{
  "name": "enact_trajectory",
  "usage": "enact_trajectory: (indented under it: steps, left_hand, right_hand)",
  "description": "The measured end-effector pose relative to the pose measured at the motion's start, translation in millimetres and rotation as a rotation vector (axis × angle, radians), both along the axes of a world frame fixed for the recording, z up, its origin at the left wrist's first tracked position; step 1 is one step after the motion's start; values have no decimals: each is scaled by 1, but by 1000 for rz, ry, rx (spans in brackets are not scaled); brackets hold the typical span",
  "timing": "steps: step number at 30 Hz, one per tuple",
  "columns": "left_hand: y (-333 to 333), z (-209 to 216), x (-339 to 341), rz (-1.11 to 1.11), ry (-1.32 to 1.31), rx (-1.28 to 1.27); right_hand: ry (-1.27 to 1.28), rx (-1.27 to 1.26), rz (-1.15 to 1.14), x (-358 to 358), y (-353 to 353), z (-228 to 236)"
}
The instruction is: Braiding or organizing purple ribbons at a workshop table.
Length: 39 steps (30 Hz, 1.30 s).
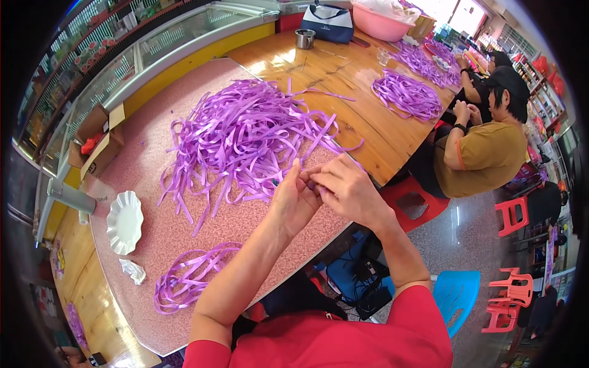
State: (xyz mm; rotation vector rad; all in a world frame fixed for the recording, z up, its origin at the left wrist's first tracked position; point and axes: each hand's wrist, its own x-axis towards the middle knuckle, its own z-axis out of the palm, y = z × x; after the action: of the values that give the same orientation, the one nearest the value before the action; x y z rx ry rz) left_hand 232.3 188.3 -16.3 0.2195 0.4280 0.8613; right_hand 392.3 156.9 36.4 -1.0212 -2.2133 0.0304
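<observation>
My left hand [293,199] and my right hand [351,189] meet over the near edge of the pink table. A bit of purple ribbon [311,184] shows between their fingertips; most of it is hidden by the fingers. The right thumb and fingers are pinched together, while the left palm faces partly up with its fingers curled toward the right hand. Just beyond them lies a large tangled heap of purple ribbons [239,132]. A smaller looped bundle of purple ribbons [184,282] rests left of my left forearm.
On the pink tabletop [141,165] stand a white scalloped dish [125,222], crumpled tissue [132,271] and an open cardboard box [101,144]. A wooden table [343,80] adjoins, holding a metal cup [304,38], a bag [328,23] and more ribbons [406,94]. Two people sit at right.
</observation>
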Motion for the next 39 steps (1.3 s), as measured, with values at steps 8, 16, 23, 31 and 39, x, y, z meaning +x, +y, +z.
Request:
enact_trajectory:
  steps: [8,16,23,31,39]
  left_hand:
    - [-7,13,8,-99,172,147]
    - [-24,3,9,-19,17,133]
    - [-26,-12,16,53,-454,-202]
    - [-22,-22,22,254,529,490]
    - [-59,-52,49,-268,1291,2538]
  right_hand:
    - [-181,65,27,15,-1,-17]
    - [234,-188,25,48,12,-8]
    - [334,-415,-58,56,30,-3]
    - [707,-452,-163,68,38,-48]
    - [1132,-619,-205,95,46,-102]
